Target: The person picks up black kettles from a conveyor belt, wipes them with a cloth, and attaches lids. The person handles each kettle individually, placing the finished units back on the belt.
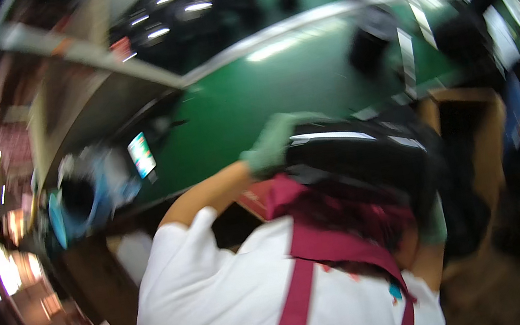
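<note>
A large, glossy black curved piece is held up close in front of my maroon apron, above the near edge of the green work table. Its exact kind is lost in the motion blur. My left hand, in a pale green glove, grips the left end of the piece, with the fingers over its far edge. At the lower right end of the piece is my right hand, gloved too. Only a strip of that glove shows, and its fingers are hidden behind the black piece.
Several black rounded pieces lie beyond the table's pale rim. A dark cylindrical object stands at the table's far right. On the left are a lit screen and a blue container with plastic bags. An open cardboard box sits at right.
</note>
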A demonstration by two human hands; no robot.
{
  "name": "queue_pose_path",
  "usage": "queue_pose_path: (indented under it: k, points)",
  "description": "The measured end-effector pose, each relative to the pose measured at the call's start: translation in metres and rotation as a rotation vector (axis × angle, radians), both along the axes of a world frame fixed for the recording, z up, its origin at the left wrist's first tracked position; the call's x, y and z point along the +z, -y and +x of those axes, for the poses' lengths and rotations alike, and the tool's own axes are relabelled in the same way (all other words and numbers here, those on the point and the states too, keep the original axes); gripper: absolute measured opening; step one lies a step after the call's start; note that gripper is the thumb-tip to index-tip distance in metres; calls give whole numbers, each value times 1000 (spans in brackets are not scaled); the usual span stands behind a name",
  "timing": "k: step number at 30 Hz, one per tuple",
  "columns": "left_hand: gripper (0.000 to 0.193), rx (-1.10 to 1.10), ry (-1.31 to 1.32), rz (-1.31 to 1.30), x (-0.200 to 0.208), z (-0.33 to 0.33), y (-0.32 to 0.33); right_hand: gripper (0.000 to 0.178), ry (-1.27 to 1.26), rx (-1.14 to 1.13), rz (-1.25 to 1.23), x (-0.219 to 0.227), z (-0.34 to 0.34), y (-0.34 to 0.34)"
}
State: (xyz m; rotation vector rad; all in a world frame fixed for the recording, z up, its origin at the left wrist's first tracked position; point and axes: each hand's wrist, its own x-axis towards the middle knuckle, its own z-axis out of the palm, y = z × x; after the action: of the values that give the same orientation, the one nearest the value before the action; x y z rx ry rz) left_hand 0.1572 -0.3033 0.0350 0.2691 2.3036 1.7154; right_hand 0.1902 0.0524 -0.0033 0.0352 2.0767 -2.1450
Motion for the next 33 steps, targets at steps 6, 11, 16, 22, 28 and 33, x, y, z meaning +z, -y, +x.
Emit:
queue_pose_path:
  k: [6,11,16,22,28,33]
  points:
    - [55,-57,-381,-23,-11,-10,-18,57,180,253,-652,-101,-26,-41]
    - [33,148,139,39,-53,8,-23,58,234,146,-93,-89,-50,8]
    - [33,180,-347,17,-27,11,-30,57,232,200,-41,-87,-59,31]
    - [28,340,487,326,-148,-4,-52,55,208,197,-44,-80,-50,28]
    - [54,-159,-396,-208,11,-17,-13,54,187,95,-58,-61,-22,5]
    - [27,142,421,342,-43,-3,-22,53,207,55,-75,-52,7,-7]
